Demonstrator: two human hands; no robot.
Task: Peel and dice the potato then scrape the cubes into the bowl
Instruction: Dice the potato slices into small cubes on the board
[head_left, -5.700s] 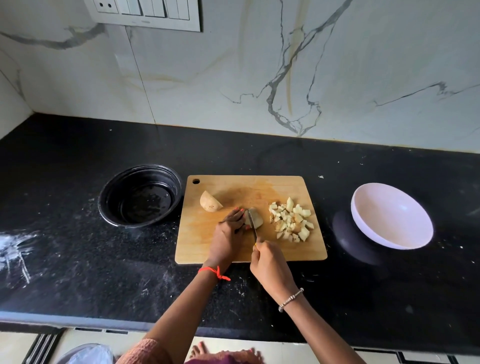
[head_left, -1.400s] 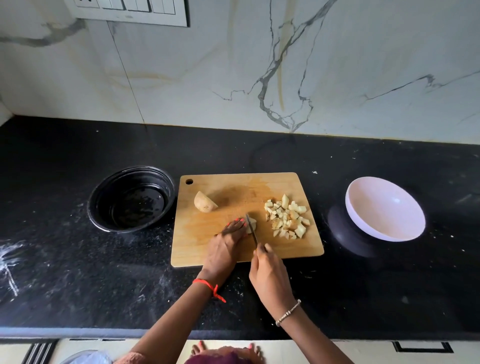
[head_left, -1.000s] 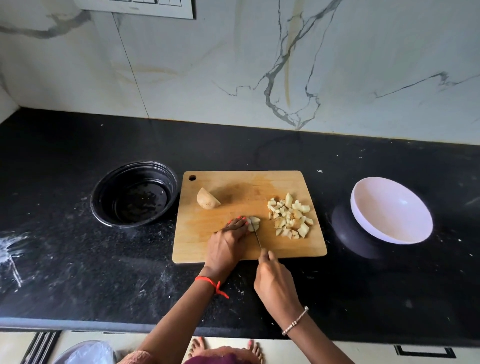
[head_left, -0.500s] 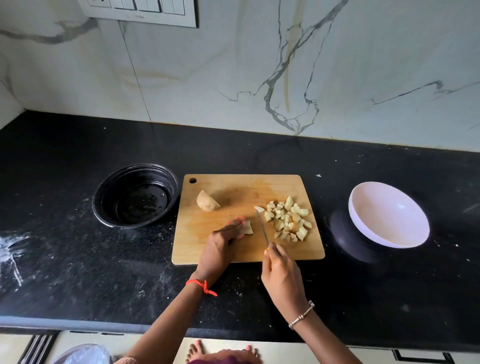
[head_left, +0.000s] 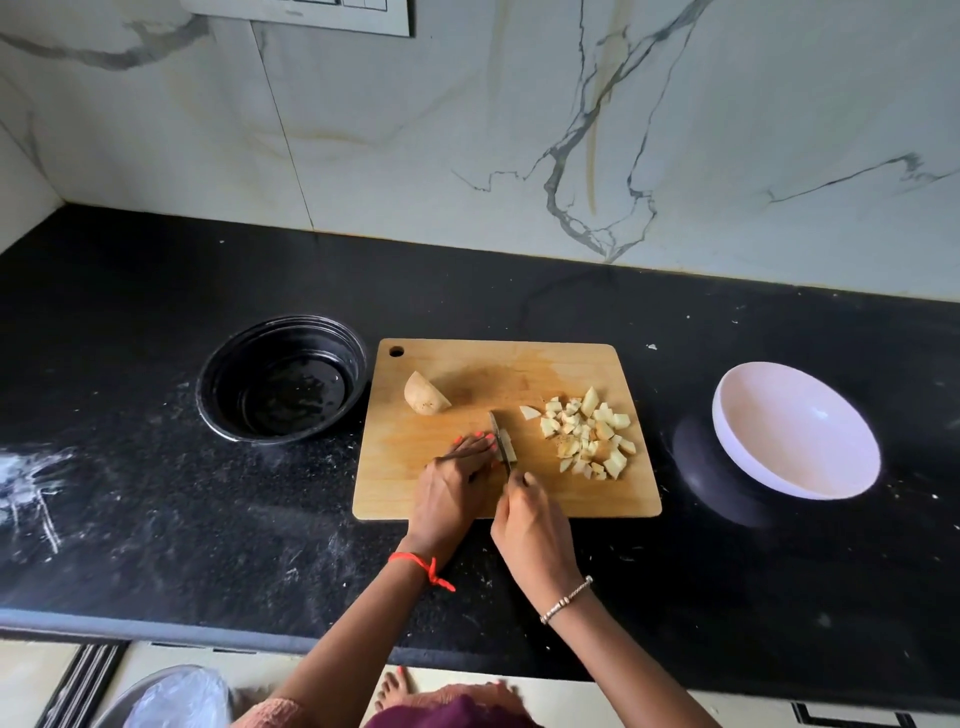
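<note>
A wooden cutting board (head_left: 426, 483) lies on the black counter. My left hand (head_left: 451, 488) presses a small potato piece (head_left: 508, 451) against the board with its fingertips. My right hand (head_left: 530, 525) grips a knife (head_left: 497, 431) whose blade stands on that piece, right beside my left fingertips. A pile of potato cubes (head_left: 587, 439) sits on the board's right part, with one loose cube (head_left: 530, 412) at its left. A larger uncut potato chunk (head_left: 426, 401) rests near the board's far left corner. An empty white bowl (head_left: 795, 431) stands to the right of the board.
A black bowl (head_left: 283, 379) holding a little liquid stands left of the board. White smears mark the counter at the far left (head_left: 31, 478). The marble wall rises behind the counter. The counter's front edge runs just below my wrists.
The knife had pushed a cut bit right toward the cube pile; it has now come back left and its blade is on the piece under my left fingers.
</note>
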